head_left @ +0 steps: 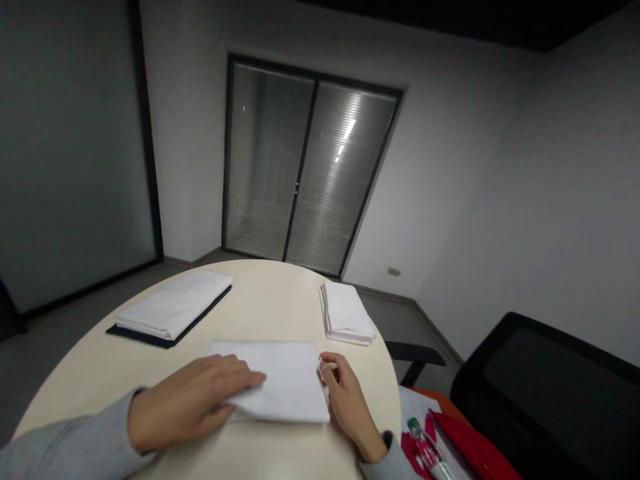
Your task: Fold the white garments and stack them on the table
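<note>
As the right hand [349, 397] pinches the right edge of the folded white cloth [287, 377] on the pale table [273, 300] and the left hand [197, 393] covers its left end, grip unconfirmable, the cloth is judged light, soft and best held at opposite edges.

The head camera looks forward and down, close over the hands [197, 393].

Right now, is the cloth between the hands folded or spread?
Folded: the white cloth is a rectangle, with layers showing by the left hand.
</note>
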Motion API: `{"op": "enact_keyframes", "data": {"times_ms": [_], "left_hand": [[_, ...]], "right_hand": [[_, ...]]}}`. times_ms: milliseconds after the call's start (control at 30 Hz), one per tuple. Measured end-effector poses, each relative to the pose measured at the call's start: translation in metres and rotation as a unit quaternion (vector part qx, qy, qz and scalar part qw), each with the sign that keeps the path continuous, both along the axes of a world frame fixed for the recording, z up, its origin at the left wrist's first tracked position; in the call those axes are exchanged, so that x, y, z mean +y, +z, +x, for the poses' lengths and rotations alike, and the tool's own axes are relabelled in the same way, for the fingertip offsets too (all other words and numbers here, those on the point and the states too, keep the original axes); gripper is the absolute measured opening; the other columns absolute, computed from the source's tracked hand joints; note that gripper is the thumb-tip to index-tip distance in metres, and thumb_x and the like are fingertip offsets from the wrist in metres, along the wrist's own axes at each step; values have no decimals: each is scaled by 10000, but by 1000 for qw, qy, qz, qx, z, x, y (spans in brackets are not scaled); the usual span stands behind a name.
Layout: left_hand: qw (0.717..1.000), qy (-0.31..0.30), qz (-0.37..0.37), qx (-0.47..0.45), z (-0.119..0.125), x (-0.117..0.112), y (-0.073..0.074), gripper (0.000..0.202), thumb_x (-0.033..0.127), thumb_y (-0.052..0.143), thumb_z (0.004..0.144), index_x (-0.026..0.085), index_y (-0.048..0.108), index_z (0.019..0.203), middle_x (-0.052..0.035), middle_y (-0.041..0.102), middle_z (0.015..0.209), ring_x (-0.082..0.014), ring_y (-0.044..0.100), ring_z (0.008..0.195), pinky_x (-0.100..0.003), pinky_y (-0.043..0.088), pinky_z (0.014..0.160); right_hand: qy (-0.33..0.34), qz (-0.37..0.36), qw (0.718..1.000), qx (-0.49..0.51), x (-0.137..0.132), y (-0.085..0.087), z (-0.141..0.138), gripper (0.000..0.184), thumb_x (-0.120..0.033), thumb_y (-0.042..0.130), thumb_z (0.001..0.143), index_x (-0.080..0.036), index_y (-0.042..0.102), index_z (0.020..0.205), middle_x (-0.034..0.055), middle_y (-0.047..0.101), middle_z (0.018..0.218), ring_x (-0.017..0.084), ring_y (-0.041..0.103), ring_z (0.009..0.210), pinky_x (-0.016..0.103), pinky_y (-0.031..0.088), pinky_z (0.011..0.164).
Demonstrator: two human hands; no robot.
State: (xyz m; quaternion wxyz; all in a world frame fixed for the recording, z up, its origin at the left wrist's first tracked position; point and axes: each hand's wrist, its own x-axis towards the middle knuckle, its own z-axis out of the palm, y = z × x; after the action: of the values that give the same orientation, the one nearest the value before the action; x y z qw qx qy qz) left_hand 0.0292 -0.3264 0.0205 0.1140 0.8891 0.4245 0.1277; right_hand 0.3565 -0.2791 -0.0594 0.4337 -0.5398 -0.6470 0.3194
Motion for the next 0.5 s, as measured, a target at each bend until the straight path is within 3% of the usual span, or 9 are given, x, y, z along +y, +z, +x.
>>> {"op": "enact_keyframes", "data": {"times_ms": [100,167,267,300,367,433,500], "left_hand": [[998,16,53,31,6,57,33,543,237,415,971,399,595,1457,36,741,1297,-235,682,1147,-350,473,1052],[993,49,109,19,13,105,53,525,220,433,977,332,581,1467,4,701,1379,-245,643,1231,-357,456,1075],[974,137,180,11,29,162,66,531,134,447,953,229,565,1462,-74,605,1502,-269,546,1360,-412,404,1145],[971,138,195,6,34,171,64,532,118,452,948,216,559,1460,-89,586,1517,-271,520,1386,-426,385,1166],[979,76,190,-10,43,174,51,492,149,475,968,228,561,1445,-85,602,1491,-256,519,1384,-418,369,1189],[990,-18,141,-23,44,162,27,414,253,516,1000,260,588,1408,-58,647,1433,-238,562,1344,-387,377,1193],[994,-74,78,-15,38,147,2,384,331,563,996,265,618,1370,-49,665,1413,-240,586,1331,-373,383,1195]], "right_hand": [[17,5,1000,-1,-6,0,2,372,-503,459,1010,-207,633,1153,79,682,1088,238,660,948,377,528,883],[35,26,999,-29,-10,1,2,366,-476,456,1022,-221,621,1226,85,663,1169,237,659,985,383,530,923],[56,67,990,-109,-17,4,-2,437,-385,512,1002,-236,541,1411,115,558,1432,263,587,1247,426,460,1106],[65,75,985,-143,-19,5,-4,486,-354,542,985,-243,513,1458,116,501,1517,275,518,1352,449,405,1172],[94,79,968,-218,-25,9,-7,538,-332,598,961,-263,514,1489,98,432,1610,297,400,1467,490,319,1239],[135,71,946,-286,-30,14,-11,560,-367,635,956,-275,533,1499,84,438,1628,321,381,1477,520,313,1240],[164,63,927,-330,-33,19,-16,624,-431,666,948,-275,513,1532,82,438,1638,347,367,1483,547,310,1237]]}}
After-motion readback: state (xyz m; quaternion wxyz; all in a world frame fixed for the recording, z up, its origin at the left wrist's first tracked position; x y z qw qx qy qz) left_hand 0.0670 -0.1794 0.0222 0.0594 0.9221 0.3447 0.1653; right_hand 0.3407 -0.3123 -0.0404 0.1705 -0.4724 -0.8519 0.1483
